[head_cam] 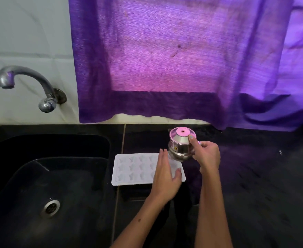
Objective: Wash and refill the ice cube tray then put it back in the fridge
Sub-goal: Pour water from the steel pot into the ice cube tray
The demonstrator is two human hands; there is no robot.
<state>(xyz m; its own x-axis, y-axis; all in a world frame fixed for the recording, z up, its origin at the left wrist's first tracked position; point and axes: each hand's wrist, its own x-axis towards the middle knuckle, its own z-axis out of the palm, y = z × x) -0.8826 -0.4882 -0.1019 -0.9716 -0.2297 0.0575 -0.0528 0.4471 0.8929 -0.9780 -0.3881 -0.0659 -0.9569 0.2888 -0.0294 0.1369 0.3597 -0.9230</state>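
A white ice cube tray [134, 169] with star-shaped cells lies flat on the black counter, just right of the sink. My left hand [166, 173] rests on the tray's right part with straight fingers, covering several cells. My right hand [207, 154] grips a small steel kettle [180, 146] by its handle, with one finger pressed on the lid. The kettle hangs above the tray's far right corner. I cannot tell whether water is in the cells.
A black sink [45, 176] with a steel drain [50, 208] fills the left side. A metal tap [27, 83] juts from the white tiled wall above it. A purple curtain [179, 59] hangs behind the black counter [254, 176].
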